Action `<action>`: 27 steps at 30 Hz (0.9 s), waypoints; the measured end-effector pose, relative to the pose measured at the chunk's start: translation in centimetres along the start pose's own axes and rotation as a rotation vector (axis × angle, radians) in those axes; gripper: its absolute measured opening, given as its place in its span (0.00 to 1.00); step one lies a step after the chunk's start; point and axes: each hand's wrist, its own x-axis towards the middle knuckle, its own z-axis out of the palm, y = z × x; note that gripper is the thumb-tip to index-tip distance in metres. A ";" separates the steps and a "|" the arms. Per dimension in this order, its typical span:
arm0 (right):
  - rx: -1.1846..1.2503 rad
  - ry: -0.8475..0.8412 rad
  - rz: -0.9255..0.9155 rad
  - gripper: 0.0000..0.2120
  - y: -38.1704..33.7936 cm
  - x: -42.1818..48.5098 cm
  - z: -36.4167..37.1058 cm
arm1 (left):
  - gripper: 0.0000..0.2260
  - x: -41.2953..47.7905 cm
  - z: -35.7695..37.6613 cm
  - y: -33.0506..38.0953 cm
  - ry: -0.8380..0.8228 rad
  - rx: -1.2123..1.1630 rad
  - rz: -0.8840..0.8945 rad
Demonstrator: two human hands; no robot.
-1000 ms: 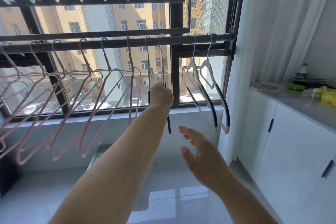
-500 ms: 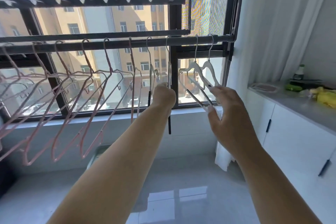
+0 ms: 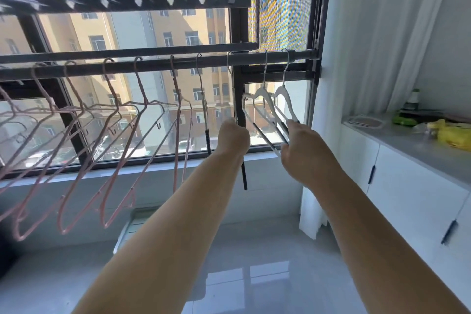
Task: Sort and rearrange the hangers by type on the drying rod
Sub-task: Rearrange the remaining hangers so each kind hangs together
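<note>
Across the window, the long dark metal drying rod (image 3: 158, 66) carries every hanger. Thin pink wire hangers (image 3: 122, 150) fill its left and middle stretch, already grouped. Near the rod's right end, two white plastic hangers with black grip strips (image 3: 265, 102) hang side by side. Between the groups hang two slim silver-hooked hangers with black bars (image 3: 207, 135), probably the white kind seen edge-on. The left hand (image 3: 233, 135) grips the one nearer the pair, closed in a fist around it. The right hand (image 3: 298, 148) holds the white pair's lower arms, fingers (image 3: 286, 153) wrapped round them. Sorting looks nearly done; closing that gap remains.
</note>
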 end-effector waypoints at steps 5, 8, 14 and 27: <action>0.042 -0.168 0.130 0.18 -0.2 1.9 0.4 | 0.24 -1.0 -0.1 -0.1 -0.023 -0.043 0.045; 0.153 -0.236 0.168 0.21 0.2 2.4 1.3 | 0.29 -1.9 -0.6 -1.4 -0.020 -0.042 0.155; 0.340 -0.040 0.140 0.13 -0.5 2.2 3.2 | 0.31 -3.9 -1.2 -3.8 -0.030 -0.021 0.224; 0.440 -0.019 0.104 0.12 -1.3 2.1 4.7 | 0.27 -4.2 -1.2 -4.3 -0.010 -0.021 0.225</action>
